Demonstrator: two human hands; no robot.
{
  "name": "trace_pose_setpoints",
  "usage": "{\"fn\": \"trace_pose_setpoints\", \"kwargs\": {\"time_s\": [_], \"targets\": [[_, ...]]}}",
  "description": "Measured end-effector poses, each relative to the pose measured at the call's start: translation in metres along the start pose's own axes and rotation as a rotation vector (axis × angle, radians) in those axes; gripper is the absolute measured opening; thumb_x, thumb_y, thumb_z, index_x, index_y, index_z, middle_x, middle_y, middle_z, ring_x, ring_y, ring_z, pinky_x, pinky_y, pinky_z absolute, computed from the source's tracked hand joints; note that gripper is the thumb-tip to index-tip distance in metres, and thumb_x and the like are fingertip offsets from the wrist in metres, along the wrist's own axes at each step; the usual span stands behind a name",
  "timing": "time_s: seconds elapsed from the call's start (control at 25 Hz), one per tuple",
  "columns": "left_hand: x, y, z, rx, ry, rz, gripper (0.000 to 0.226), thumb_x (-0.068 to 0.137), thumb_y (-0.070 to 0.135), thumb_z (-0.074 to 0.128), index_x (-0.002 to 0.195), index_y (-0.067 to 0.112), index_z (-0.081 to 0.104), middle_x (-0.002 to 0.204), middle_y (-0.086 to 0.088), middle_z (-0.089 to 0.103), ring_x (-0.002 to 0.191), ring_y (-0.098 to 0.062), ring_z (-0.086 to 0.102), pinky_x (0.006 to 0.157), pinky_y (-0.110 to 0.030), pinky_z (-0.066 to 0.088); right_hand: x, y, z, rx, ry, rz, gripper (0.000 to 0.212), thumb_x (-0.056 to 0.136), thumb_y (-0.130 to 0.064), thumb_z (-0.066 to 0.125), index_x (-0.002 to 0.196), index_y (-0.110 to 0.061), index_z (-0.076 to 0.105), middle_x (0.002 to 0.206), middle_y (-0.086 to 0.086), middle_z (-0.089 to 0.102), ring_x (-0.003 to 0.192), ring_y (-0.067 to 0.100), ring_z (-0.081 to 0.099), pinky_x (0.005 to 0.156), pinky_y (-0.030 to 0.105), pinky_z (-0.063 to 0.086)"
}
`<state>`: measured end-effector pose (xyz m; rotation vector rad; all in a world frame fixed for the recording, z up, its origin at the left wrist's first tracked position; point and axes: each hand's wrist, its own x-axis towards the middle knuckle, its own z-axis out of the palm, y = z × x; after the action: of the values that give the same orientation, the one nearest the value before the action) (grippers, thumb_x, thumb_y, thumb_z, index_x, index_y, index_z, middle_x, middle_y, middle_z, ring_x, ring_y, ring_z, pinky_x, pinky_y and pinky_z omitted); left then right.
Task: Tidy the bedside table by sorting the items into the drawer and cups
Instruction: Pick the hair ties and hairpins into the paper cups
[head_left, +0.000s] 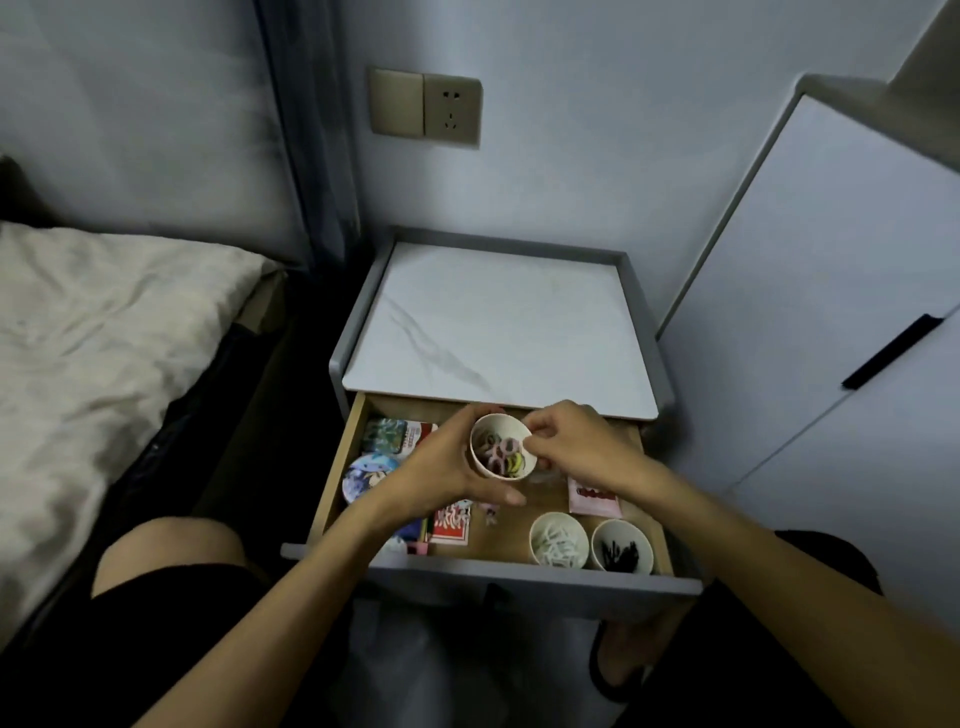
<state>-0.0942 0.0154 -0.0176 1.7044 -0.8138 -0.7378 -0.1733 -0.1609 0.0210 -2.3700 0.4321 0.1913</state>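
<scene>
Noted left hand (441, 467) gripping white paper cup of coloured hair ties (501, 447) over open wooden drawer (332, 467), right hand (566, 441) with fingers (535, 434) pinching its rim. Recorded white cup of pale pieces (558, 538) and white cup of black pins (622, 545) standing in drawer. Found nothing loose on white marble-look counter (498, 332). Judged near complete: cup to set down, drawer to shut

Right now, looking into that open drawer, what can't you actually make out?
- Head view: the left hand gripping the white paper cup of coloured hair ties covers the printed cards beneath.
- The right hand hides part of the pink packet; whether its fingertips pinch anything is unclear.
- White pieces and black pieces in the front paper cups: too small to identify.
</scene>
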Motion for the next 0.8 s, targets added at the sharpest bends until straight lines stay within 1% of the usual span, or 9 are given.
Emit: {"fn": "trace_pose_setpoints", "kwargs": {"time_s": [0.08,0.16,0.2,0.28,0.4,0.44,0.52,0.64,0.8], "targets": [[0.002,-0.004,0.008,0.196,0.018,-0.046,0.072,0.065,0.042,0.088,0.126,0.030,0.052,0.119,0.013,0.060,0.104,-0.002,0.060,0.088,-0.024,0.054,-0.006,0.016,0.012,-0.168,0.069,-0.054,0.018,0.089,-0.019,0.055,0.095,-0.023,0.072,0.076,-0.008,0.069,0.064,0.002,0.059,0.059,0.028,0.046],[0.008,-0.012,0.017,0.575,0.121,-0.014,0.047,0.081,0.045,0.074,0.122,0.027,0.058,0.115,0.009,0.062,0.101,-0.006,0.059,0.080,-0.025,0.049,-0.010,0.035,0.024,-0.193,0.076,-0.060,0.017,0.090,-0.018,0.053,0.089,-0.021,0.070,0.066,-0.005,0.062,0.062,0.009,0.056,0.058,0.032,0.038],[0.012,-0.017,0.022,0.746,0.150,-0.006,0.036,0.087,0.041,0.066,0.119,0.024,0.062,0.113,0.004,0.065,0.100,-0.013,0.060,0.077,-0.029,0.049,-0.010,0.045,0.030,-0.154,0.065,-0.056,0.016,0.090,-0.016,0.053,0.085,-0.017,0.068,0.066,0.000,0.062,0.065,0.015,0.059,0.059,0.036,0.041],[0.018,-0.031,0.033,0.894,0.133,-0.058,0.023,0.094,0.031,0.055,0.111,0.021,0.066,0.105,-0.004,0.070,0.093,-0.023,0.066,0.069,-0.034,0.050,-0.012,0.061,0.045,-0.031,0.029,-0.046,0.015,0.091,-0.013,0.054,0.082,-0.012,0.067,0.070,0.006,0.065,0.068,0.019,0.064,0.066,0.042,0.050],[0.021,-0.054,0.040,0.884,0.064,-0.140,0.016,0.092,0.018,0.055,0.099,0.018,0.070,0.093,-0.009,0.072,0.074,-0.022,0.070,0.061,-0.035,0.057,-0.015,0.069,0.060,0.032,-0.054,-0.041,0.015,0.094,-0.015,0.056,0.094,-0.019,0.071,0.071,-0.005,0.067,0.062,-0.003,0.062,0.058,0.016,0.046],[0.022,-0.060,0.041,0.871,0.053,-0.156,0.016,0.091,0.016,0.056,0.099,0.018,0.070,0.093,-0.009,0.071,0.070,-0.021,0.070,0.060,-0.034,0.058,-0.016,0.070,0.060,0.052,-0.068,-0.042,0.015,0.096,-0.018,0.056,0.100,-0.021,0.070,0.077,-0.008,0.069,0.065,-0.006,0.062,0.061,0.013,0.046],[0.021,-0.069,0.041,0.864,0.040,-0.181,0.016,0.091,0.018,0.059,0.102,0.018,0.070,0.095,-0.008,0.070,0.069,-0.022,0.069,0.062,-0.035,0.060,-0.021,0.072,0.054,0.070,-0.078,-0.044,0.022,0.096,-0.028,0.058,0.115,-0.024,0.067,0.091,-0.013,0.070,0.076,-0.007,0.062,0.074,0.016,0.050],[0.020,-0.081,0.044,0.930,-0.003,-0.209,0.019,0.093,0.021,0.058,0.105,0.015,0.071,0.098,-0.011,0.071,0.076,-0.026,0.071,0.068,-0.038,0.060,-0.037,0.074,0.044,0.019,-0.136,-0.019,0.037,0.089,-0.042,0.064,0.122,-0.026,0.060,0.073,-0.017,0.057,0.066,-0.008,0.052,0.060,0.013,0.038],[0.021,-0.086,0.050,0.896,-0.022,-0.209,0.020,0.094,0.021,0.057,0.109,0.015,0.070,0.103,-0.010,0.072,0.089,-0.025,0.071,0.075,-0.035,0.059,-0.056,0.078,0.048,-0.138,-0.293,-0.006,0.055,0.077,-0.051,0.074,0.124,-0.034,0.050,0.077,-0.014,0.050,0.066,0.000,0.048,0.055,0.015,0.032]]}}
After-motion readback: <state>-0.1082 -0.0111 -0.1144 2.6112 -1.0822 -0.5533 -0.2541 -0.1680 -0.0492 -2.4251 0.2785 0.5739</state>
